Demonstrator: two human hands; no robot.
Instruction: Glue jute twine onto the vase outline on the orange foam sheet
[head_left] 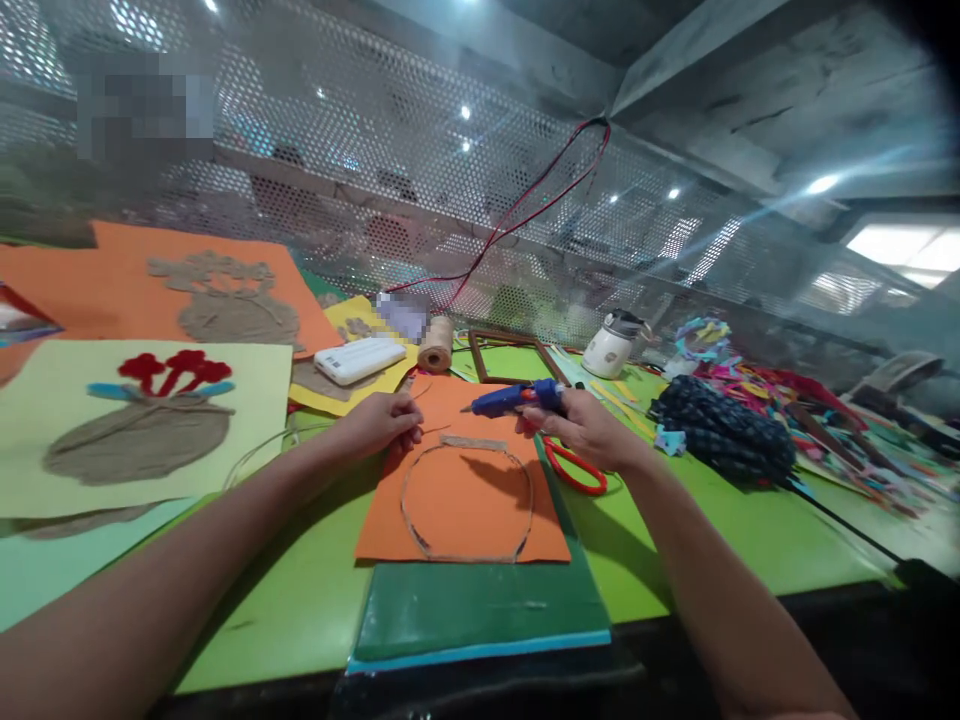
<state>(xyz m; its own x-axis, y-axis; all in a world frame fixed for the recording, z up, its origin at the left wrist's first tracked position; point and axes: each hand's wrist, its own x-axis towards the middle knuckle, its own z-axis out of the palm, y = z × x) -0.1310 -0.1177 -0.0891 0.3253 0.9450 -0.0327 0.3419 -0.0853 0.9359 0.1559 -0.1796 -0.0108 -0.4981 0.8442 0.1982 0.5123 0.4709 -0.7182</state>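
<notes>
An orange sheet (pixel 465 500) lies on a green board (pixel 487 608), with a twine outline of a round pot (pixel 403 495) and a short flat strip (pixel 472 442) at its top. Above the sheet's upper left part, my left hand (pixel 390 420) has its fingers pinched together on a thin piece of twine (pixel 436 430). My right hand (pixel 581 425) grips a blue glue gun (pixel 517 398), whose nozzle points left toward my left hand. Below my right hand lie red-handled scissors (pixel 576 468), partly hidden.
Craft pictures on yellow (pixel 259 400) and orange paper (pixel 300 290) lie left. Behind are a white power bank (pixel 360 358), a twine spool (pixel 435 345), a brown frame (pixel 514 378) and a white bottle (pixel 609 345). Dark fabric (pixel 724 430) and colourful scraps (pixel 780 395) lie right.
</notes>
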